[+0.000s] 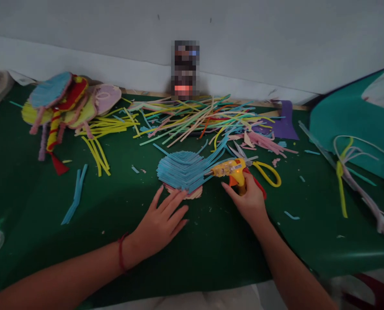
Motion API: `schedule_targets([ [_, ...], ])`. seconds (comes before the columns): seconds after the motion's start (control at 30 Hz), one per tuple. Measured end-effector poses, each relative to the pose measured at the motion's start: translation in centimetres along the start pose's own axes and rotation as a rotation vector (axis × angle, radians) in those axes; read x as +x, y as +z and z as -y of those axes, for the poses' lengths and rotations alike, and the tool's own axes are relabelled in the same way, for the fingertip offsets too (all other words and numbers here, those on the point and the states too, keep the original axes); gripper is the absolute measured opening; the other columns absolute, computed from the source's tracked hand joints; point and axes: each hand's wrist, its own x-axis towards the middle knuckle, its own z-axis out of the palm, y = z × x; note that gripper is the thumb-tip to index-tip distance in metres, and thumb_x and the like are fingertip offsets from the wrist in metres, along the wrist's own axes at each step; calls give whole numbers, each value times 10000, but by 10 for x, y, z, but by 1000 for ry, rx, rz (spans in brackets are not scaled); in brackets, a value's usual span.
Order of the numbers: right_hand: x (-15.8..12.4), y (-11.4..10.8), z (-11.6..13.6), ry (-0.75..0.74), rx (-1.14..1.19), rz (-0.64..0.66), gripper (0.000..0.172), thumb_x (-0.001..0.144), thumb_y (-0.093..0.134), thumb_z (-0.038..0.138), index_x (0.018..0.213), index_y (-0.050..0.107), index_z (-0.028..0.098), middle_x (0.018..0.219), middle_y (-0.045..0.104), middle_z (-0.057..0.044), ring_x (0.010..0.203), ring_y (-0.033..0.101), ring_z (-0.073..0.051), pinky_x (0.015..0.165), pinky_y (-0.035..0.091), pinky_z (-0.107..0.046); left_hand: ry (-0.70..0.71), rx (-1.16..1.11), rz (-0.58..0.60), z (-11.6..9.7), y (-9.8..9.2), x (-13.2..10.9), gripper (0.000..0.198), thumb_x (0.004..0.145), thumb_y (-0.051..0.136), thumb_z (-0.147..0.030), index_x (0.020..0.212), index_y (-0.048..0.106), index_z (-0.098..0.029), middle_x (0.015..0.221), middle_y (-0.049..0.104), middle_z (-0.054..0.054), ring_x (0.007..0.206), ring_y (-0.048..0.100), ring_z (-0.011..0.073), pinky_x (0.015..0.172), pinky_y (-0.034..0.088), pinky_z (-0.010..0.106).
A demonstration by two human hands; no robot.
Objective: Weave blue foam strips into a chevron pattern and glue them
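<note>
In the middle of the green table lies a round piece covered in blue pipe cleaners [182,170], laid in a V pattern, with a pinkish edge showing along its near side. My left hand [161,219] lies flat with fingers spread, its fingertips touching the near edge of that piece. A yellow glue gun [230,168] with an orange trigger is gripped in my right hand [251,198]. Its nozzle points left, at the right side of the blue piece. Just behind the glue gun rest scissors [267,172] with yellow and red handles.
Loose pipe cleaners [192,118] in many colours are heaped at the back. Finished-looking round paddle shapes [51,92] are stacked at the back left. Blue strips [75,196] lie left. Teal sheet material [349,125] stands at the right, and a phone-like blurred object [185,69] leans against the wall.
</note>
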Motion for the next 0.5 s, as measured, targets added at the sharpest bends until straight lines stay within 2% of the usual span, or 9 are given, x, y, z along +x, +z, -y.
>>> schedule_targets([
  [0.1,-5,2,2,-91,-41,9,624,772,548,635,1159,514,147,1033,639,-145,913,619,-292,707,495,-371,3,-93,-57,4,-4,8,154,903,487,-157,876,639,-158,1014,676,77,996,604,171,1001,395,382],
  [0.17,-9,2,6,-167,-64,-11,570,814,534,573,1183,507,140,1028,630,-152,917,618,-289,703,501,-366,-59,-103,-30,13,-7,17,134,905,498,-187,894,630,-164,927,667,57,874,597,159,833,462,320],
  [0.23,-14,2,10,-230,-84,-35,522,844,521,510,1202,503,130,982,628,-149,898,620,-285,703,507,-369,-80,-59,0,27,-8,27,154,919,478,-216,916,626,-172,916,658,53,817,574,166,742,443,314],
  [0.37,-24,2,14,-306,-104,-94,477,857,537,440,1233,488,150,927,621,-130,884,621,-278,728,517,-379,-31,-54,90,52,-6,44,184,932,465,-270,907,628,-188,946,649,42,860,568,172,854,362,365],
  [0.5,-27,2,10,-306,-100,-95,467,857,550,435,1233,478,168,944,616,-124,894,622,-274,732,524,-375,-66,-152,165,61,-2,47,142,908,520,-304,879,625,-213,936,648,8,900,579,157,985,252,406],
])
